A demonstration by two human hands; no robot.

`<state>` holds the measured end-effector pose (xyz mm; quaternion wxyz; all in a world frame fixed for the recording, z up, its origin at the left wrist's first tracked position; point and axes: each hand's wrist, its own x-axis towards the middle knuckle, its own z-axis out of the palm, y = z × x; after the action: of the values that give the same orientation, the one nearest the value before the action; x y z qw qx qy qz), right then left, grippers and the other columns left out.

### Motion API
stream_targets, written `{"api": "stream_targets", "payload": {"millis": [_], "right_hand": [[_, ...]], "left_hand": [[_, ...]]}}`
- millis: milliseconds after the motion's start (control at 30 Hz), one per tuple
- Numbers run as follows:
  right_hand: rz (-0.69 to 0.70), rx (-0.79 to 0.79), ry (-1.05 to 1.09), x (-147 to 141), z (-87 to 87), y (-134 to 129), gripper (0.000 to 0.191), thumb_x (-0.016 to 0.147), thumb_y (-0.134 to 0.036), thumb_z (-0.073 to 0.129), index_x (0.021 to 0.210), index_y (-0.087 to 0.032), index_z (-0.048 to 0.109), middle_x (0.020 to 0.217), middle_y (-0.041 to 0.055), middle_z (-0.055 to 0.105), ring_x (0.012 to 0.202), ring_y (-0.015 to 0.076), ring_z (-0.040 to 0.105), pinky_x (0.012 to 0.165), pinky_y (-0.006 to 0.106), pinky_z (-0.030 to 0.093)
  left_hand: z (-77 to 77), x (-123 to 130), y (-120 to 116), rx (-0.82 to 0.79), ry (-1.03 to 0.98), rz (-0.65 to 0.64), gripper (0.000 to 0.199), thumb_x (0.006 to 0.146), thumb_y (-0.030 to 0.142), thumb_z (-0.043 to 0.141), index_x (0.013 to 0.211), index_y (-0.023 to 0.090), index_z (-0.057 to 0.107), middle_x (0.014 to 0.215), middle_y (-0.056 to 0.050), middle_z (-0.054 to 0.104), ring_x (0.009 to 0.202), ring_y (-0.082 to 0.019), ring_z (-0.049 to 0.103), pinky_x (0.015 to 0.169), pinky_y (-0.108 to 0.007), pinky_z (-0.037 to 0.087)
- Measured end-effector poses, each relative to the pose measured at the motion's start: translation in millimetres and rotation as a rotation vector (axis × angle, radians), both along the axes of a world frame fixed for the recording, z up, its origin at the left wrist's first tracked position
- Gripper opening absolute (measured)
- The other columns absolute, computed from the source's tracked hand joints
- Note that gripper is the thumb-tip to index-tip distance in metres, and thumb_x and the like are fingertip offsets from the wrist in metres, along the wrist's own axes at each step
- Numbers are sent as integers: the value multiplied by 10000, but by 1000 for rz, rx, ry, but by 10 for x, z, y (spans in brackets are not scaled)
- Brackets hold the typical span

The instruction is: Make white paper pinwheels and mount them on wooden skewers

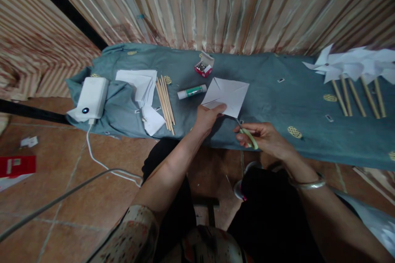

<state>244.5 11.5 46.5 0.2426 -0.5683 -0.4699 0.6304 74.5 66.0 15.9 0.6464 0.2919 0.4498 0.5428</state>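
The left hand (209, 119) holds the paper (232, 92) (it has lines on it) over the worktop (271, 94); the right hand (266, 135) holds scissors (252, 141) at the paper's near corner. The glue (191, 91) lies close by.

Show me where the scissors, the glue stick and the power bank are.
Scissors (250, 139), head view: on the green handle.
Glue stick (194, 91), head view: on the green label.
Power bank (92, 98), head view: on the middle of its white top.
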Motion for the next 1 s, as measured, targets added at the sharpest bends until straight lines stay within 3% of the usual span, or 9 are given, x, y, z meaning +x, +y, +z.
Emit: {"api": "stream_targets", "payload": {"millis": [167,333,500,600,800,1000], "right_hand": [[108,129,-170,210,-24,-87,491,574,-609,822,820,-194,733,615,-4,655,544,138,588,509,259,456],[163,403,-611,465,15,-119,451,718,-569,733,995,-213,727,569,-18,641,458,143,547,442,262,362],[177,528,-1031,564,82,-110,403,821,-399,643,1134,-147,672,683,55,698,636,253,681,566,317,441],[147,612,-1216,570,53,-111,450,871,-363,577,1233,-100,619,800,121,737,717,307,711,605,346,463],[187,699,-1358,548,-10,-79,416,942,-379,493,1208,-90,632,814,180,746,733,348,717,594,362,466],[215,671,-1409,494,29,-53,404,951,-367,503,1203,-86,649,813,198,744,735,357,718,585,364,466]], "left_hand": [[15,-28,12,0,38,13,166,614,172,717,768,159,657,750,5,677,676,-132,617,613,-235,488],[-44,-65,28,33,170,3,118,628,178,720,732,156,669,727,-11,690,660,-153,627,607,-254,498],[-112,-100,50,141,430,-62,95,638,116,718,713,163,681,771,-20,724,731,-172,659,710,-278,524],[-175,-115,60,192,573,-146,51,678,138,703,683,163,659,721,-22,706,682,-176,643,661,-283,517],[-265,-165,68,275,661,-158,168,717,148,697,882,152,672,805,-43,717,711,-180,650,675,-292,533],[-191,-301,46,357,652,-180,255,802,215,665,1050,153,667,914,-53,717,779,-166,662,724,-282,550]]}}
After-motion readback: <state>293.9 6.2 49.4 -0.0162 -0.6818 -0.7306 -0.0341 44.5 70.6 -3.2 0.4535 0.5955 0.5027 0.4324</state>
